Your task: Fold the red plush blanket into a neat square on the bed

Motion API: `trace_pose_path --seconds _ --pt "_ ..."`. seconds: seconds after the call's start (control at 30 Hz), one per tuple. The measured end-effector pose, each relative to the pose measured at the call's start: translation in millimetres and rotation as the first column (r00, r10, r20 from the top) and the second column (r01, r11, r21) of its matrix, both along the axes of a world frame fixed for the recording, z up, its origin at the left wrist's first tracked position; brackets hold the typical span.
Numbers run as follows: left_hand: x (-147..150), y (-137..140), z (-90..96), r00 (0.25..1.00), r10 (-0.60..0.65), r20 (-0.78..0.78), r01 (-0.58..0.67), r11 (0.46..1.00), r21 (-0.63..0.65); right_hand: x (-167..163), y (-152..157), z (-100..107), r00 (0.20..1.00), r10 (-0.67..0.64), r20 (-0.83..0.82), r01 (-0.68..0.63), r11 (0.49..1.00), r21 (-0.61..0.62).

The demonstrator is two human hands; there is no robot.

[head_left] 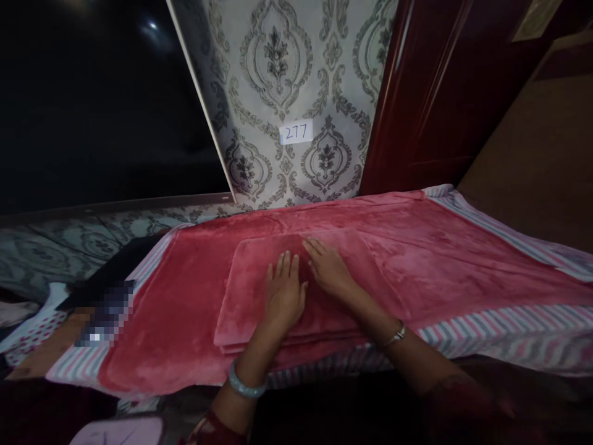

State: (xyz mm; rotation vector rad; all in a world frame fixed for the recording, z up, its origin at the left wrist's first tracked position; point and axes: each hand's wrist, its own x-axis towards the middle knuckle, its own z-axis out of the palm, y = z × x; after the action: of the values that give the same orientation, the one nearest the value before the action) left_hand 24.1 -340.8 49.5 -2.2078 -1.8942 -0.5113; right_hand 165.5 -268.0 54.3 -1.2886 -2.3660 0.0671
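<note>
Both hands (283, 295) (328, 267) lie flat (grasping nothing) on a plush, rectangular, folded red cloth (245, 293).

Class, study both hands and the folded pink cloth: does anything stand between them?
Nothing visible does. The left hand and right hand appear to rest palm-down directly on the folded pink cloth, which lies over a larger pink blanket.

folded red cloth (324, 315): parts under left hand (283, 293) and right hand (330, 269) hidden | left of both hands, item (104, 315): pixelated, unidentifiable | beyond left hand, dark screen (102, 105): cut off at top and left edges | nearer than left hand, pale pink object (120, 431): cut off at bottom edge
</note>
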Motion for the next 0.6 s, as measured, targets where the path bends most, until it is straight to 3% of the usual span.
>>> trace_pose_path --seconds 0.1,0.23,0.6 --pt "4 6 -18.6 0.998 0.012 -0.056 -0.017 0.996 -0.089 -6 12 -19 0.991 -0.024 0.131 0.032 0.998 -0.060" --pt "4 2 -41.1 0.997 -0.001 -0.074 -0.005 0.996 -0.084 -3 11 -38 0.988 -0.016 0.155 0.022 0.999 -0.040" --pt "5 -3 -28.1 1.000 0.000 -0.031 -0.003 0.995 -0.096 0 5 -36 0.988 0.010 0.152 0.003 0.996 -0.089"
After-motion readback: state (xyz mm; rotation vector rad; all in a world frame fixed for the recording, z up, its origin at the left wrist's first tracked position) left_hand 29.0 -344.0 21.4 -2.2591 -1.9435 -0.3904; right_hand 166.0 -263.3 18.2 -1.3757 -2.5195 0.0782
